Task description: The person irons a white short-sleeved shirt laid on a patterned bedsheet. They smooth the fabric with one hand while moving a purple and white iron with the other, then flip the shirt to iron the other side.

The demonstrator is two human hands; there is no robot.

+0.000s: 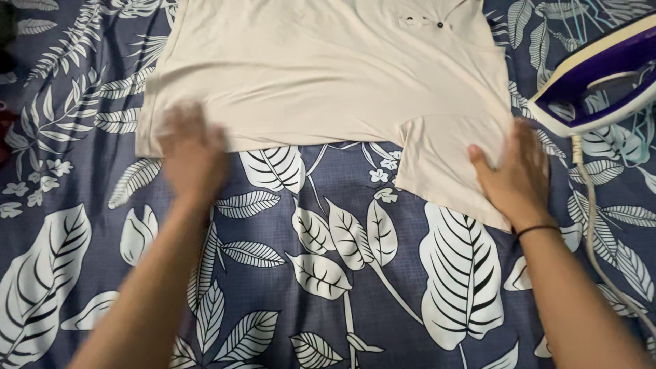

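Pressing flat, both hands (left (193, 152), right (516, 171)) touch beige shirt (328, 75).

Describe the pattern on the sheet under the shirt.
Dark blue sheet with large white leaf prints, clearest in the head view.

Soft matt beige cloth shirt (328, 75), matt leaf-print cotton sheet (342, 273), glossy purple-white plastic iron (601, 75)

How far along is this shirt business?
Done: the shirt lies spread flat on the leaf-print sheet. In hand: the left hand presses its hem, the right hand its sleeve. Left: the iron stands aside, untouched.
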